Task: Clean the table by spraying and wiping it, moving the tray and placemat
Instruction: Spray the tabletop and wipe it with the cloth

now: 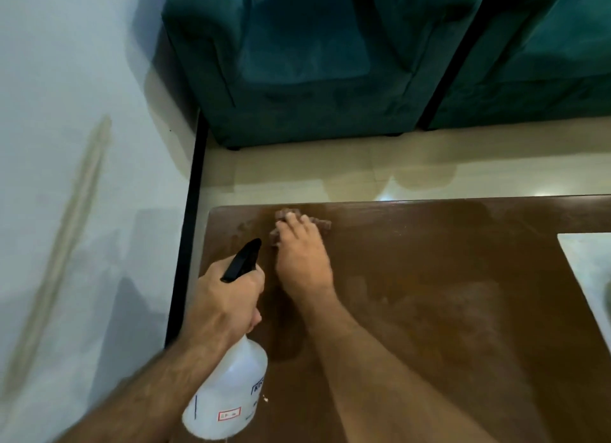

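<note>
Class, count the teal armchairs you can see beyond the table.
2. One armchair stands beyond the table's far left corner; the second armchair is right of it, cut by the frame edge. More may be out of view.

Probably a home living room: teal armchairs (307, 62) face a wooden coffee table (429, 294) on tile.

Glossy brown wooden table (429, 277), translucent white plastic spray bottle (231, 386), nubby brown cloth (297, 223), teal velvety armchair (297, 62)

The left hand (228, 297) is gripping a white spray bottle (228, 389) while the right hand (302, 257) is pressing a brown cloth (297, 224) onto the wooden table (429, 294).
</note>
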